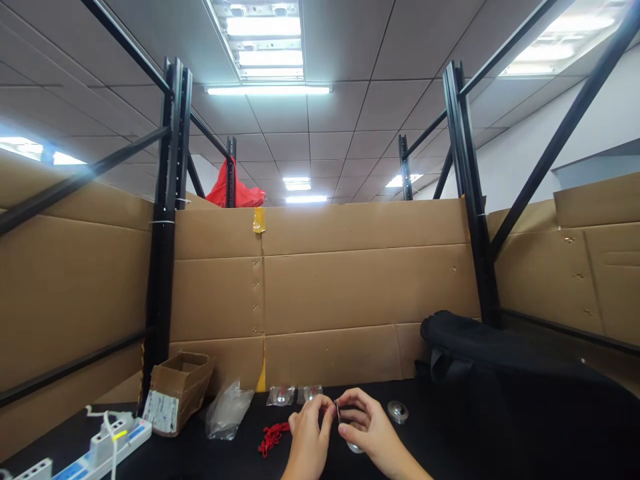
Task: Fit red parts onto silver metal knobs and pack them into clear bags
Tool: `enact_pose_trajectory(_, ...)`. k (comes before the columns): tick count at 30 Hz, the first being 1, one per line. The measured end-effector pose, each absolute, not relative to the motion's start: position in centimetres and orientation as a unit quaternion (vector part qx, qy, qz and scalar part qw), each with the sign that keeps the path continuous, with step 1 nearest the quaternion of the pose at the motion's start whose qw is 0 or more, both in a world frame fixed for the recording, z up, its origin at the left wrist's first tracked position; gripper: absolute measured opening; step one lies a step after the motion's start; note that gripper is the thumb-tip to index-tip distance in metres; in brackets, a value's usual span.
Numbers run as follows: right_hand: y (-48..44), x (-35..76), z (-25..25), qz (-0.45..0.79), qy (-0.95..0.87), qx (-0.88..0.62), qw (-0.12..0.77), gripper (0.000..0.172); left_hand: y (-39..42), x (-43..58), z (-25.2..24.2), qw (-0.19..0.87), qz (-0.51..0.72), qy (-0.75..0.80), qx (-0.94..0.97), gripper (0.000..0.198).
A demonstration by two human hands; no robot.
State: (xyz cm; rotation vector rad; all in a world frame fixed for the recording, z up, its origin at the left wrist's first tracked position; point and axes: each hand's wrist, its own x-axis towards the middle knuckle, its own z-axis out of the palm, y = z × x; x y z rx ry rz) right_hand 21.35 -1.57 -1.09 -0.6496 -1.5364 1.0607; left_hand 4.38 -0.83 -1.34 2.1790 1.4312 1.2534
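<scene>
Head view: L hand [307, 433] & R hand [367, 427] meet on a small metal piece [339, 411], low centre over the black worktop [210, 460].
Both grips narrow, fingertips pinching the piece between them, just above the worktop. Red cord [273, 438] lies just left of L hand; round metal disc [398, 411] near R hand. Behind the hands, 2 small clear pouches [280, 395], each w/ sth silvery inside. Farther left, a crumpled clear bag [227, 410], contents unclear, then an open cardboard box [177, 390], inside in shadow.
</scene>
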Motion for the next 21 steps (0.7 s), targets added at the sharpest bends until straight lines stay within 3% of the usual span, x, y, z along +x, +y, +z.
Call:
enact_pose_trajectory(12, -1.6, 21.5, -0.9, 0.458, -0.632, -0.276, 0.561, 0.042, -2.0, 4.2, -0.1, 0.141, 0.443, 0.493, 0.736, 0.018)
enact_pose_trajectory(21, -1.8, 21.4, -0.7, 0.456, -0.63, -0.294, 0.555, 0.047, -2.2, 3.9, 0.2, 0.127, 0.419, 0.487, 0.756, 0.021)
